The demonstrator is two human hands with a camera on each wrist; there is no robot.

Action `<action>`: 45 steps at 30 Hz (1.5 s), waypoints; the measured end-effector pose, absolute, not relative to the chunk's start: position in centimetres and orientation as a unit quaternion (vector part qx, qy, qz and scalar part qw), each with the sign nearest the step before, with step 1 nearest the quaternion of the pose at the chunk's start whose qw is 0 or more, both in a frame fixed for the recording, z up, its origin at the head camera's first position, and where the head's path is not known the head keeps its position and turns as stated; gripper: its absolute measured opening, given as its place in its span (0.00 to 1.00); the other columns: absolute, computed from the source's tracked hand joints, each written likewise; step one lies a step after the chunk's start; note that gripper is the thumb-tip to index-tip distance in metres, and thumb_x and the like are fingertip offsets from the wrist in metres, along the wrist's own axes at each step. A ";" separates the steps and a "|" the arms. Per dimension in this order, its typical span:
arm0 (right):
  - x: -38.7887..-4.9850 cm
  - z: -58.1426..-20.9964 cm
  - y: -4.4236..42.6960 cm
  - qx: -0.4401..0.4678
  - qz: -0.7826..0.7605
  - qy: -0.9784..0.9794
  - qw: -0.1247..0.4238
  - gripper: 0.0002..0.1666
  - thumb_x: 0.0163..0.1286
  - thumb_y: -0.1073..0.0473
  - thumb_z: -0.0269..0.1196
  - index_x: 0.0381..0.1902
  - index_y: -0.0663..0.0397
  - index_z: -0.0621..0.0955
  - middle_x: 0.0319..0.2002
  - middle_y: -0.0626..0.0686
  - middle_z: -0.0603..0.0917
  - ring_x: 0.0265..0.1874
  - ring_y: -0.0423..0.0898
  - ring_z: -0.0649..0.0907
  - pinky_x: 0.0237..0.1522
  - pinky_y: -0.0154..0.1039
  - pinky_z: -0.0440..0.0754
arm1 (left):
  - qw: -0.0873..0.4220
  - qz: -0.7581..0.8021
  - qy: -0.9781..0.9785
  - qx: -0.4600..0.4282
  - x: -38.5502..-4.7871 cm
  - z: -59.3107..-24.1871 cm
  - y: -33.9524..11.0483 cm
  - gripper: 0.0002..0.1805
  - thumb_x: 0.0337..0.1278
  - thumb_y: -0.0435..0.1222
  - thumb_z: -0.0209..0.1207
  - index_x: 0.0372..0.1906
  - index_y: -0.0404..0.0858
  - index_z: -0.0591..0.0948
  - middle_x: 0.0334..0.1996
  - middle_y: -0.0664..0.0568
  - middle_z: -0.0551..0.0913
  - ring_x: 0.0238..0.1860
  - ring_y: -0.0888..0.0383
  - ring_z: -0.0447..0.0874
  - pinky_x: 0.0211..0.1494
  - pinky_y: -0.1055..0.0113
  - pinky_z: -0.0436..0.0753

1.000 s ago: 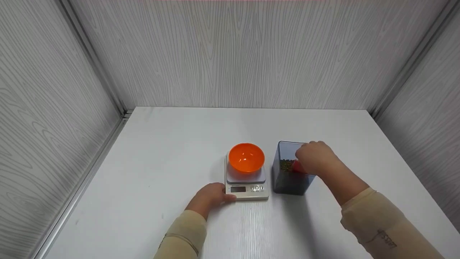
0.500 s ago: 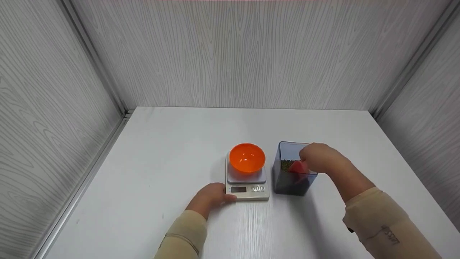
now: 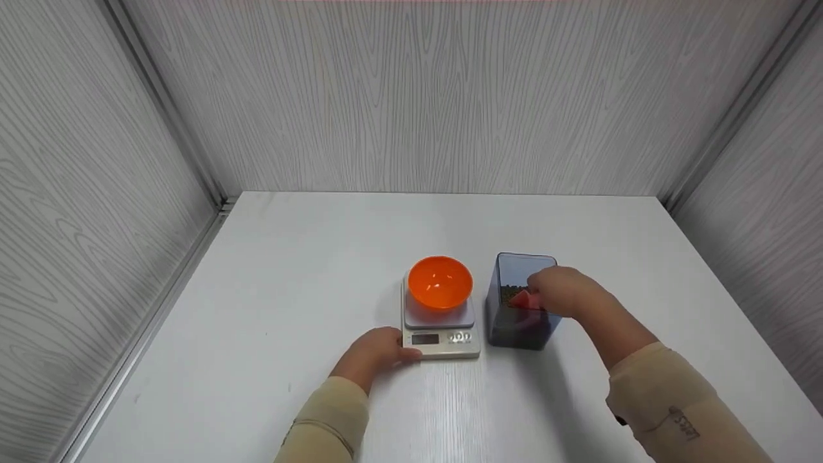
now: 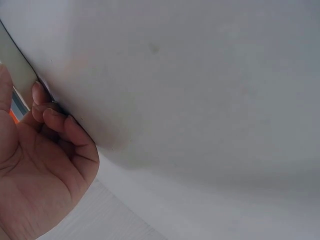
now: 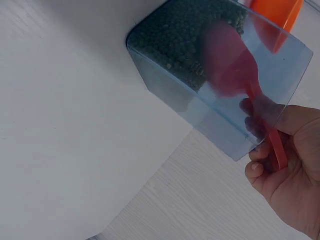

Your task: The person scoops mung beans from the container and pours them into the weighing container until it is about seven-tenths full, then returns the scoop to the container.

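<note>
My right hand (image 3: 566, 292) grips the handle of a red scoop (image 5: 231, 62) inside a tall, clear bluish container (image 3: 526, 267). The scoop's bowl is at the small green beans (image 5: 175, 37) in the container, blurred in the right wrist view. To the left stands a white digital kitchen scale (image 3: 443, 347), carrying an orange bowl (image 3: 440, 283) that looks bare inside. My left hand (image 3: 379, 347) holds the scale's near left corner, thumb along its front edge and fingers curled against its left side. In the left wrist view, the curled fingers (image 4: 75, 131) touch the scale's edge.
Everything stands on a white table (image 3: 289, 276). A pale wood-grain panel (image 3: 418, 96) rises behind it, with similar panels at left and right. The container is just right of the scale, with a narrow gap between them.
My right hand first shifted slightly right, then moved back left and a little nearer with the scoop, whose bowl has turned within the container. The left hand and scale have stayed in place.
</note>
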State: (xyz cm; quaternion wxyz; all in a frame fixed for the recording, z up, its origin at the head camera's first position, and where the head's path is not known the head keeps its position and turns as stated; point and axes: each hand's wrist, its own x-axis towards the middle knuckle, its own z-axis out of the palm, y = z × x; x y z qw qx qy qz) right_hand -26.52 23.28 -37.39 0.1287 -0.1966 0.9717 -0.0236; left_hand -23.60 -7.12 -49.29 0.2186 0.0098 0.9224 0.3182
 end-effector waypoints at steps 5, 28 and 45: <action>-26.5 -37.8 22.3 -0.220 0.032 0.972 0.081 0.05 0.58 0.66 0.58 0.26 0.55 0.81 0.19 0.49 0.76 0.22 0.47 0.71 0.32 0.43 0.74 | 0.221 0.329 0.918 0.009 -23.6 -49.4 -7.1 0.20 0.42 0.52 0.66 0.39 0.44 0.81 0.33 0.54 0.78 0.37 0.53 0.72 0.55 0.53 0.70; -27.7 -38.9 22.8 -0.227 -0.045 0.965 0.126 0.06 0.57 0.68 0.59 0.21 0.60 0.78 0.18 0.49 0.72 0.20 0.45 0.69 0.25 0.39 0.70 | 0.221 0.318 0.922 0.015 -23.6 -49.3 -6.9 0.22 0.43 0.52 0.65 0.42 0.44 0.81 0.35 0.54 0.79 0.38 0.53 0.72 0.56 0.52 0.69; -28.5 -39.6 22.3 -0.193 -0.071 0.968 0.143 0.05 0.56 0.68 0.59 0.23 0.57 0.80 0.19 0.50 0.73 0.22 0.46 0.70 0.27 0.39 0.70 | 0.221 0.332 0.917 0.012 -23.5 -49.0 -7.2 0.19 0.43 0.51 0.66 0.39 0.44 0.81 0.33 0.54 0.79 0.37 0.53 0.73 0.56 0.52 0.69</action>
